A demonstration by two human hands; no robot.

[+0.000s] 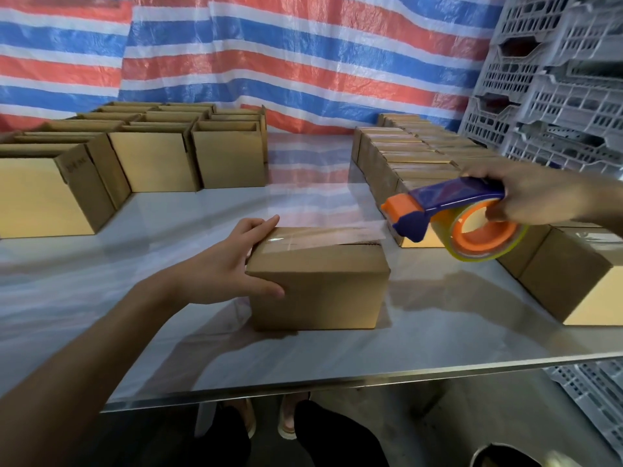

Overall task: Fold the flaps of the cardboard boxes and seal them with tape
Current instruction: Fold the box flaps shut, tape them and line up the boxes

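**Tape stretched across a box at mid-desk**

A small brown cardboard box [320, 281] sits near the middle of the glossy pale desk [303, 362], its top flaps folded down. The left hand [232, 264] is laid against the box's left end. Its fingers are straight and reach over the top corner, and the thumb lies spread along the front face.

The right hand [532, 193] is curled round a blue and orange tape dispenser [448, 210], held in the air just off the box's right end and above the desk. A strip of clear tape [337, 232] runs from the top of the box, along the seam, to the dispenser's orange nose.

At the back left stands a cluster of open-topped cardboard boxes [151, 160]. Along the right runs a row of closed cardboard boxes [414, 160], packed side by side. A red, white and blue striped tarpaulin [269, 62] hangs behind the desk, and grey plastic crates [556, 79] are stacked at the far right.
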